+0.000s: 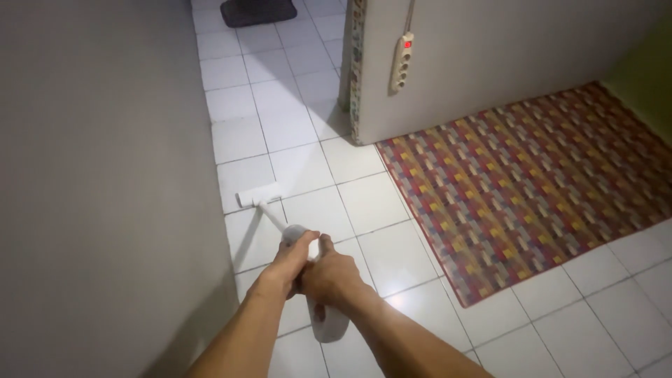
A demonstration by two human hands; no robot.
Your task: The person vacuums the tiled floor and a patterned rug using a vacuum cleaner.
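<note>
Left hand (292, 260): closed around the upper body of a white stick vacuum (308, 280), thumb laid across the top. Right hand (330, 276): clamped on the same body just behind and below, touching the left hand, so that both grips are stacked on the handle. Stick vacuum: held tilted, its thin tube run toward 11 o'clock from the hands and ended in a flat white floor head (256, 198), which is set on the white tiled floor (371, 203) close to the grey wall (105, 175) at 9 o'clock. Patterned woven mat (532, 182): laid at 2 o'clock, well apart from the head, its near corner toward 4 o'clock. Partition wall (490, 63): stood at 1 o'clock, a white power strip (401, 63) with a red lamp hung on it by its cable. Dark mat (257, 11): seen at 12 o'clock, far down the passage. Risks judged: the head may be knocked against the grey wall, being so near it; the woven mat's edge could be caught and lifted if the head is swung right; the partition corner could be struck on a forward push.
</note>
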